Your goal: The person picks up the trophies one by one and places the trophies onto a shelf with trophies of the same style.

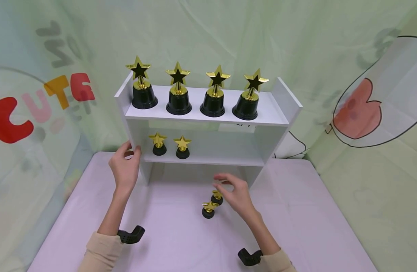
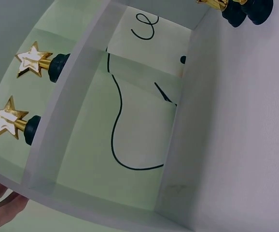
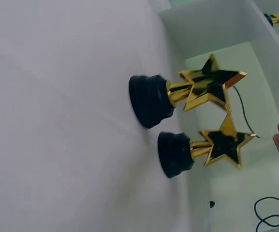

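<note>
My left hand (image 1: 125,168) grips the left side panel of a white shelf (image 1: 201,163); in the left wrist view the thumb and the fingers (image 2: 6,212) lie on opposite faces of the panel's edge. Two small gold star trophies (image 1: 182,146) with black bases stand at the left of the middle shelf. My right hand (image 1: 238,193) hovers in front of the shelf with fingers bent and nothing between them. Close beside and below it, two more small trophies (image 1: 208,210) stand upright on the table, plainly seen as a front trophy (image 3: 151,100) and a rear trophy (image 3: 174,153) in the right wrist view.
Several larger star trophies (image 1: 213,102) stand in a row on the top shelf. A pale cloth covers the table (image 1: 296,211). Green printed curtains (image 1: 208,34) hang behind and at both sides. Each wrist carries a black camera mount (image 1: 131,235).
</note>
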The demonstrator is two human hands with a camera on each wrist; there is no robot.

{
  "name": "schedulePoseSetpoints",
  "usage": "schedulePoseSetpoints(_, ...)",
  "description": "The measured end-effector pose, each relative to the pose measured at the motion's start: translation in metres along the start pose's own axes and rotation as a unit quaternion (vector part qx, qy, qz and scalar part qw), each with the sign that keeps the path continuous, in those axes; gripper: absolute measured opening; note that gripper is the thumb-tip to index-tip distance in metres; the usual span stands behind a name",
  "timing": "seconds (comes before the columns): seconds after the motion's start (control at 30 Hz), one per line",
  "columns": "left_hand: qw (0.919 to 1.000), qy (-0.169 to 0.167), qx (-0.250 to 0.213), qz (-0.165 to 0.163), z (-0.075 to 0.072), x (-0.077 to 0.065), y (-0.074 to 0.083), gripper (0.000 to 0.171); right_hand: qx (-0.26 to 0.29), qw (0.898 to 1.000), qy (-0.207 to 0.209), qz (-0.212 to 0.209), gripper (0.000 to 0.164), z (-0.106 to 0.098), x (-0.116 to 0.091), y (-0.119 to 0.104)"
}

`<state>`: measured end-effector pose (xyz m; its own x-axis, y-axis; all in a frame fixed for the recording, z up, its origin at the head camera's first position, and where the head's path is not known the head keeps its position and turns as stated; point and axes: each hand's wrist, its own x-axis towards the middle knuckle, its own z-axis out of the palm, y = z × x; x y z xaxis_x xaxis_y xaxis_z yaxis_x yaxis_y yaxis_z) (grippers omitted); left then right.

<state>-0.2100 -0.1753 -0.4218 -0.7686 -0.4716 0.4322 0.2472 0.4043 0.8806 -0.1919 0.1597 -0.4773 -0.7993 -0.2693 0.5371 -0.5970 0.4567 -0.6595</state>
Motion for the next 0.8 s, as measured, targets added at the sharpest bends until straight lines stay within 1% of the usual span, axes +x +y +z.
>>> schedulePoseSetpoints(0.07,1.0000,0.000,-0.001,0.001,0.000,0.000,0.000,0.029,-0.020,1.000,0.006,-0.011,0.028,0.001,-0.003,0.005)
schedulePoseSetpoints(0.2,1.0000,-0.002,-0.002,0.001,-0.001,0.000,0.000,0.029,-0.041,0.999,0.012,-0.005,0.029,0.002,-0.008,0.013)
schedulePoseSetpoints(0.27,1.0000,-0.001,-0.003,0.000,-0.001,0.000,0.000,0.029,-0.035,0.999,0.012,0.005,0.029,0.003,-0.011,0.017)
schedulePoseSetpoints(0.4,1.0000,-0.001,-0.004,0.003,0.000,0.000,-0.002,0.029,-0.006,0.999,0.007,0.037,0.029,0.006,-0.018,0.025)
schedulePoseSetpoints(0.6,1.0000,-0.005,-0.006,0.001,0.000,0.000,-0.002,0.028,0.037,0.995,0.003,0.093,0.030,0.012,-0.029,0.039)
schedulePoseSetpoints(0.8,1.0000,-0.004,0.000,0.002,-0.001,0.000,-0.002,0.029,0.053,0.991,0.009,0.120,0.032,0.020,-0.037,0.048)
